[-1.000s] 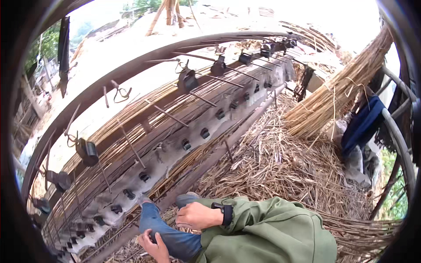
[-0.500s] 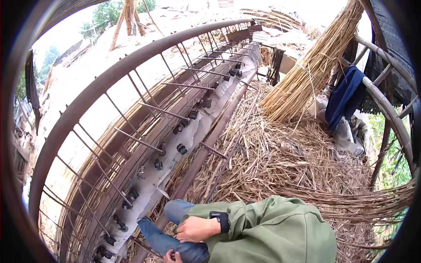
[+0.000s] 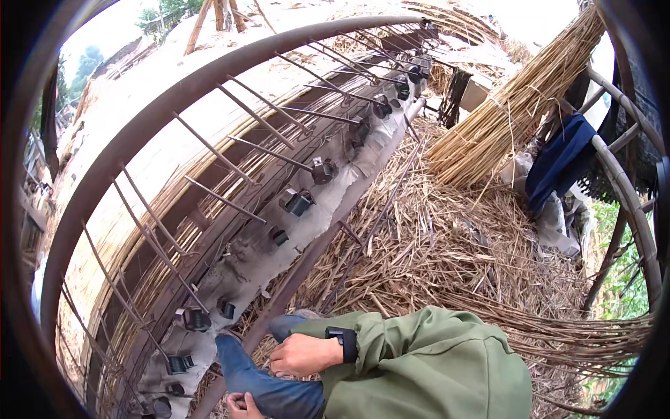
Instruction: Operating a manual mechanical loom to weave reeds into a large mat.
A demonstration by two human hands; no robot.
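The person's right hand (image 3: 303,354), wristwatch (image 3: 343,342) showing at the cuff of a green sleeve (image 3: 419,363), is resting on a blue-trousered knee (image 3: 269,380), fingers loosely curled and grasping nothing. The left hand (image 3: 243,405) is peeking in at the bottom edge, half cut off, touching the same leg; whether its grip is clenched or released, I cannot tell. Straw (image 3: 447,251) is lying thick over the ground beside the knee, with a tied sheaf (image 3: 516,105) leaning further back. A long frame (image 3: 279,230) of thin metal rods and dark clamps is running alongside, its lower end bending out of sight. A blue cloth (image 3: 558,164) is hanging on the curved poles, folds hard to make out.
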